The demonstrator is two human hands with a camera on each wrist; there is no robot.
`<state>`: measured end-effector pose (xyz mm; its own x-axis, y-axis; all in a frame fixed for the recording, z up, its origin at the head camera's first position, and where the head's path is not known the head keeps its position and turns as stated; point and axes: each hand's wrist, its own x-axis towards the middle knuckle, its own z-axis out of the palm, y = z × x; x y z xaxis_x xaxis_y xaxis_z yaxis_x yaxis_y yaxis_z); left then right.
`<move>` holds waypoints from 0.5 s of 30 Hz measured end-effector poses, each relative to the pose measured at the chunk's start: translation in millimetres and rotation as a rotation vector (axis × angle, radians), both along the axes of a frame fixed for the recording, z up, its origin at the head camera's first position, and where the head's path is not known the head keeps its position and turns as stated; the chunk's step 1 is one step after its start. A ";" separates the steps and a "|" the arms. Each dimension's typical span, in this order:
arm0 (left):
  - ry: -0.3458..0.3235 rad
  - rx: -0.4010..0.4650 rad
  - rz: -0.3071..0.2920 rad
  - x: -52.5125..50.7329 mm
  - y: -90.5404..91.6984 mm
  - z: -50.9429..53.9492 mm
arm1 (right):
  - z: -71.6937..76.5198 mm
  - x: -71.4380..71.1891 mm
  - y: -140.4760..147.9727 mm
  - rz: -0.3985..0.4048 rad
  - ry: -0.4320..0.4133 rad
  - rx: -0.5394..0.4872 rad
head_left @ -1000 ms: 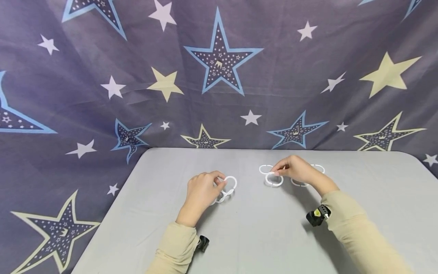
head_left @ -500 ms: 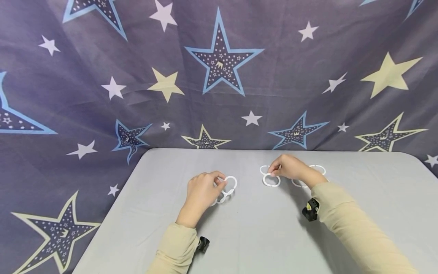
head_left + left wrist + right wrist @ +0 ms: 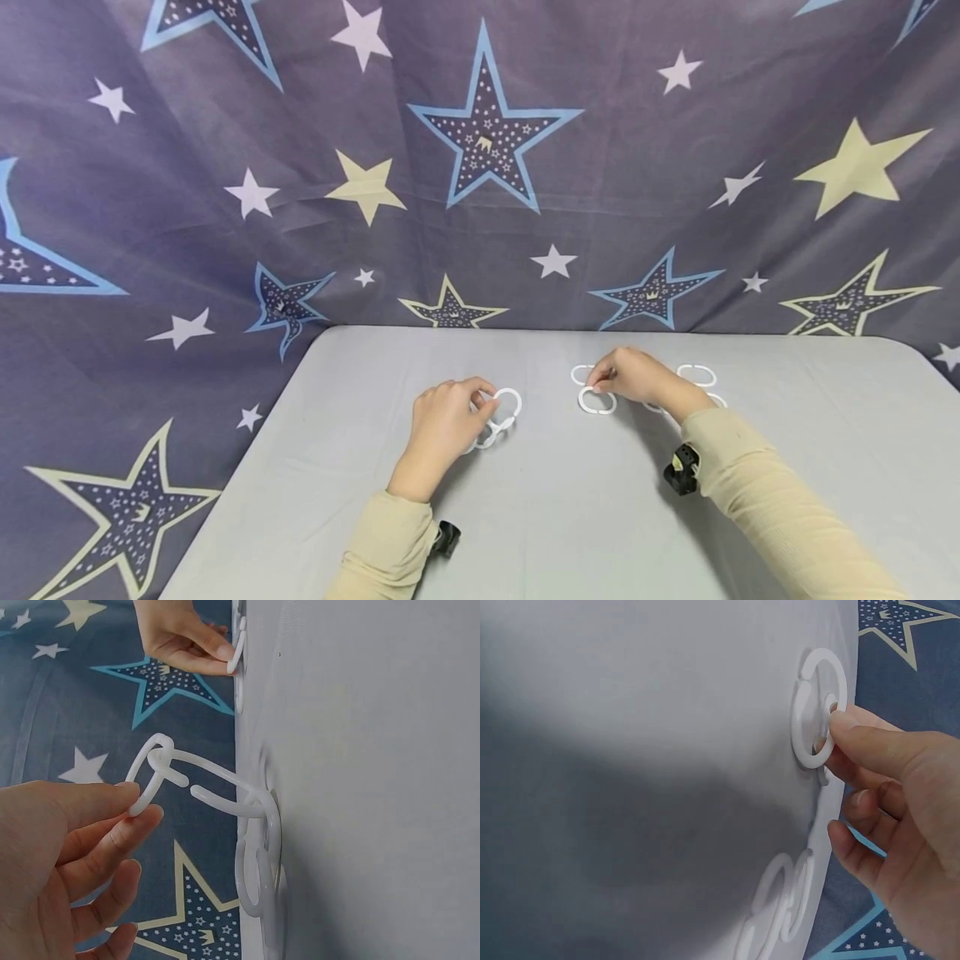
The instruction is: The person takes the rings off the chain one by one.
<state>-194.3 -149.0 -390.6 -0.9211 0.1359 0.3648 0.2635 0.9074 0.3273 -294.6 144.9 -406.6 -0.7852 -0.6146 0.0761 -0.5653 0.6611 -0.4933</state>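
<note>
My left hand (image 3: 447,421) pinches a white plastic chain link between thumb and forefinger, the other fingers loosely bent. From that held link (image 3: 156,778) runs a second link (image 3: 214,769), hooked through it and sloping down to further joined links (image 3: 271,832) at the table. My right hand (image 3: 636,377) pinches the edge of a separate white oval link (image 3: 799,727), which has a gap in its side. It is at or just over the tabletop; I cannot tell whether it touches. Behind it lies another white link (image 3: 576,377), partly hidden by the fingers.
Several loose white links (image 3: 697,367) lie right of my right hand, some partly covered by the wrist. The grey table (image 3: 540,517) ends at a star-patterned cloth (image 3: 600,167). Black wrist cameras (image 3: 682,469) hang under both sleeves.
My right hand has shifted left and slightly nearer to me, still pinching its link. More of the loose links at the right now show. My left hand has hardly moved.
</note>
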 end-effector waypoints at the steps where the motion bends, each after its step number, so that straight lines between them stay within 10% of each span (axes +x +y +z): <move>1: 0.004 -0.001 -0.001 0.0 0.2 0.0 | -0.9 0.0 0.5 -0.002 0.004 0.000; 15: 0.005 0.003 -0.017 0.9 1.0 -1.6 | -8.1 3.7 2.8 -0.029 0.018 -0.012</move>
